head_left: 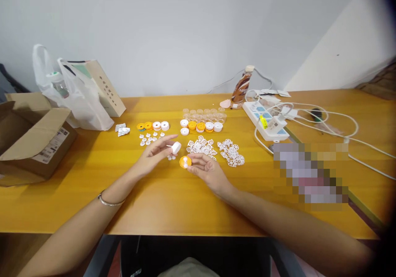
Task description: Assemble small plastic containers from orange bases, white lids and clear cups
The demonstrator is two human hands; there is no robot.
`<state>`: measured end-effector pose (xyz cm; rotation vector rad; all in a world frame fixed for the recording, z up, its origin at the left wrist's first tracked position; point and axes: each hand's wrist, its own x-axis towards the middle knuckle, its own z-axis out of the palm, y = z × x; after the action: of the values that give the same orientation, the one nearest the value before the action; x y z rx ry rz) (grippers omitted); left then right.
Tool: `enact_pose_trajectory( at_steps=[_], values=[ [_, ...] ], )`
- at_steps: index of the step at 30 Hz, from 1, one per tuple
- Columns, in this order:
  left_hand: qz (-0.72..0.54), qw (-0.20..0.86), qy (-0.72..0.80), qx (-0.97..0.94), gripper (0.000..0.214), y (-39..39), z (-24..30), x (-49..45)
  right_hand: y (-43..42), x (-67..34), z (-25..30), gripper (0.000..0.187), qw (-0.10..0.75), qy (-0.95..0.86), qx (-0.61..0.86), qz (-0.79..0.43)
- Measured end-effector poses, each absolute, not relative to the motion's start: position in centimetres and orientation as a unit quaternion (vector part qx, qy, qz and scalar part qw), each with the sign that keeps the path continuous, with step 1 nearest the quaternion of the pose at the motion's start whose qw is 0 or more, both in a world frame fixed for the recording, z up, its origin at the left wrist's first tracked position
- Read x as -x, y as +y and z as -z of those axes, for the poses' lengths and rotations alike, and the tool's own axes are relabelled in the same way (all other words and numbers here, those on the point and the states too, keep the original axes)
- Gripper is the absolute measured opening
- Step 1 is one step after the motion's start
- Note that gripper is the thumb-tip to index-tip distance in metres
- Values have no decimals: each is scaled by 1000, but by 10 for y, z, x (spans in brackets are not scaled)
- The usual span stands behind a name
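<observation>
My left hand pinches a small white round cap just above the yellow table. My right hand holds a small orange disc with a white centre at its fingertips. The two hands are close together near the table's middle. Behind them lie a heap of white lattice pieces, a second heap, and several small white pegs.
Rows of orange and white discs and clear cups sit further back. An open cardboard box, a white plastic bag, a bottle, and a power strip with white cables stand around.
</observation>
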<state>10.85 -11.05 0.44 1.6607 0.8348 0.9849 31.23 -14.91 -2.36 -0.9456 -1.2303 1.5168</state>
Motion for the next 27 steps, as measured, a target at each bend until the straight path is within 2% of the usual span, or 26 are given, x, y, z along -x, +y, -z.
enact_pose_trajectory(
  at_steps=[4, 17, 27],
  values=[
    [-417, 544, 304, -662, 31, -113, -4, -107, -149, -316, 20, 30, 465, -518, 385, -606],
    [-419, 637, 270, -587, 32, -122, -14, -111, -150, -319, 12, 29, 489, -501, 381, -604],
    [-405, 588, 290, -638, 37, -119, -8, -110, -149, -319, 14, 31, 498, -502, 381, -596]
  ],
)
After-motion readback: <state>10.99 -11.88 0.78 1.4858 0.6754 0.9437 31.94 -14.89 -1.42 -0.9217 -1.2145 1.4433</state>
